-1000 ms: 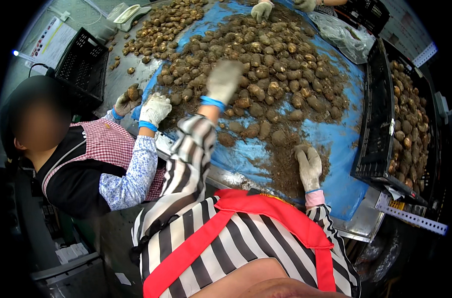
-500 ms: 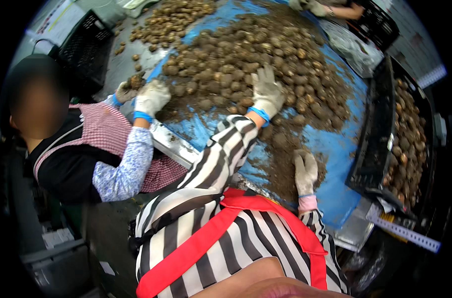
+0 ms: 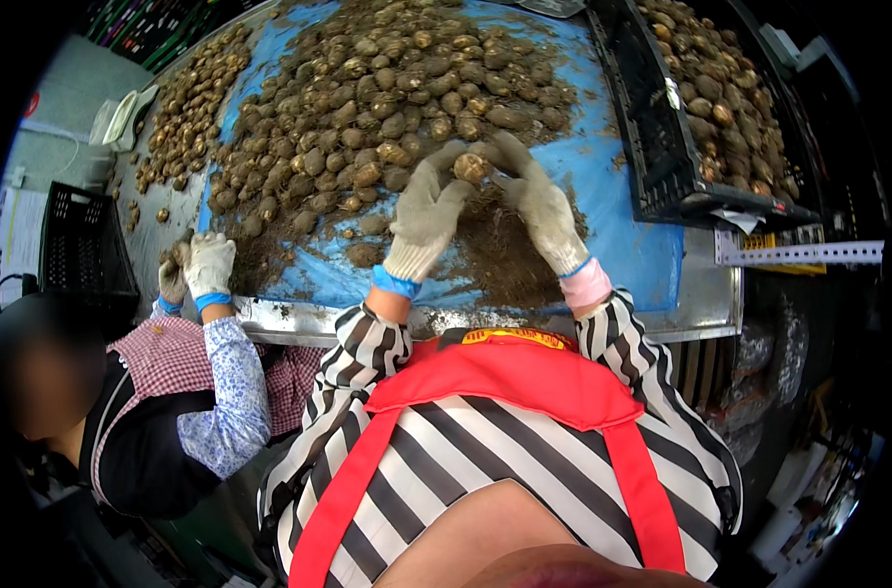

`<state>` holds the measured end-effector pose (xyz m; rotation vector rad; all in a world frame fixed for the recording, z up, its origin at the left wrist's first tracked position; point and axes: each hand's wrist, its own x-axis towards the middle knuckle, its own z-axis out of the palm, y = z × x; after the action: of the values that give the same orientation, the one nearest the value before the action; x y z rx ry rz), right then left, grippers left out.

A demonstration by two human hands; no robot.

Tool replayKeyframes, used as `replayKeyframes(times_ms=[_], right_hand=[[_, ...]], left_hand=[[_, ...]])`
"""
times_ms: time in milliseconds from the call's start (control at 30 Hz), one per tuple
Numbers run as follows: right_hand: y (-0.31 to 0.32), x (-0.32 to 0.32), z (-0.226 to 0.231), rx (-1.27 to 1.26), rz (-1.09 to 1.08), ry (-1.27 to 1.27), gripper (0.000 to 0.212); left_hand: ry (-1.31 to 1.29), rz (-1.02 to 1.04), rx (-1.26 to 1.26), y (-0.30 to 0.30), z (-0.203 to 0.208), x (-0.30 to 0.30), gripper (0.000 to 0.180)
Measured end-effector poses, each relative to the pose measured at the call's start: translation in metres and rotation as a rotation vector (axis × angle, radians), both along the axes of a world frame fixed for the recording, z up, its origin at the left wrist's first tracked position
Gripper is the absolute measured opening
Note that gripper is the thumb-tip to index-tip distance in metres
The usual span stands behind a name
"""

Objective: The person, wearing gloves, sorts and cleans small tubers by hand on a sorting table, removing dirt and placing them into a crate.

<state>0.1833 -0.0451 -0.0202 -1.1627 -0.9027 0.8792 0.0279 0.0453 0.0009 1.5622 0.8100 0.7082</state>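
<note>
Both my hands wear soiled whitish work gloves and meet in front of a large heap of taro (image 3: 387,108). A single round brown taro (image 3: 470,169) sits between the fingertips, its paler end showing. My left hand (image 3: 426,211) pinches it from the left with thumb and fingers. On the other side, my right hand (image 3: 542,204) has curved fingers and thumb closed about the same taro. Loose dark soil (image 3: 500,260) lies beneath the hands on a blue plastic sheet (image 3: 632,250).
At the right stands a black crate (image 3: 652,147) filled with taro. A co-worker's gloved hand (image 3: 211,263) is at the left, near a smaller taro pile (image 3: 196,103) on the metal table. An upright black crate (image 3: 88,240) stands beyond. The table's metal edge (image 3: 299,318) runs before me.
My left hand has drawn back from the heap and come together with my right hand around one taro. My right hand has risen from the soil. The view has turned and shifted.
</note>
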Motion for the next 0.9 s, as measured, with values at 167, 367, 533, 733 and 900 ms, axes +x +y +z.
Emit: replayKeyframes(times_ms=[167,367,533,733,900], right_hand=[[-0.005,-0.022,0.047,-0.075,0.2,0.145,0.038],[-0.031,-0.037,0.078,0.111,0.12,0.059,0.027],[-0.065,-0.025,0.044,0.011,0.049,0.072,0.028],[-0.071,0.002,0.05,0.124,0.015,-0.095,0.036],[-0.074,-0.038,0.09,0.028,0.038,-0.052,0.036]], left_hand=[[-0.532,-0.182,-0.533,-0.029,0.004,-0.003,0.042],[-0.838,-0.211,-0.768,-0.052,-0.005,-0.005,0.045],[-0.969,-0.319,-0.705,-0.045,0.004,-0.009,0.049],[-0.82,-0.293,-0.685,-0.059,0.02,-0.021,0.053],[-0.481,-0.221,-0.362,-0.072,0.044,-0.026,0.053]])
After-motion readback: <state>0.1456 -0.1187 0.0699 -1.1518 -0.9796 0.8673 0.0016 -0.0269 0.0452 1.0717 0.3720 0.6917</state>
